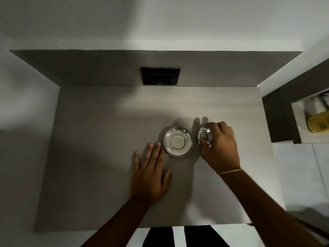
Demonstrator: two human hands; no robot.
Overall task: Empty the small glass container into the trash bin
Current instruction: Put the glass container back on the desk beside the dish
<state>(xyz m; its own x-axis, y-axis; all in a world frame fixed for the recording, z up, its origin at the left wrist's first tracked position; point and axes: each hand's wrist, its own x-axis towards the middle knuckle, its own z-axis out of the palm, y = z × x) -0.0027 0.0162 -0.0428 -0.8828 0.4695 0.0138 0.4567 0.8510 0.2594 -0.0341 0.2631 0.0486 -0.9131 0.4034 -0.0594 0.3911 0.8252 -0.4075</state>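
Two small round glass containers stand side by side on a grey table (pixel 106 139). The left glass container (pixel 178 141) is in full view and looks see-through, with a pale round base. My right hand (pixel 219 145) reaches down over the right glass container (pixel 203 135), its fingers closed around the rim; the hand hides most of that container. My left hand (pixel 151 172) lies flat on the table, fingers spread, its fingertips just beside the left container and touching nothing else. No trash bin is in view.
A black socket panel (pixel 160 76) sits on the back wall above the table. A dark shelf unit (pixel 277 118) stands at the right, holding a yellow jar (pixel 318 124). Pale floor tiles show beyond the table's right edge.
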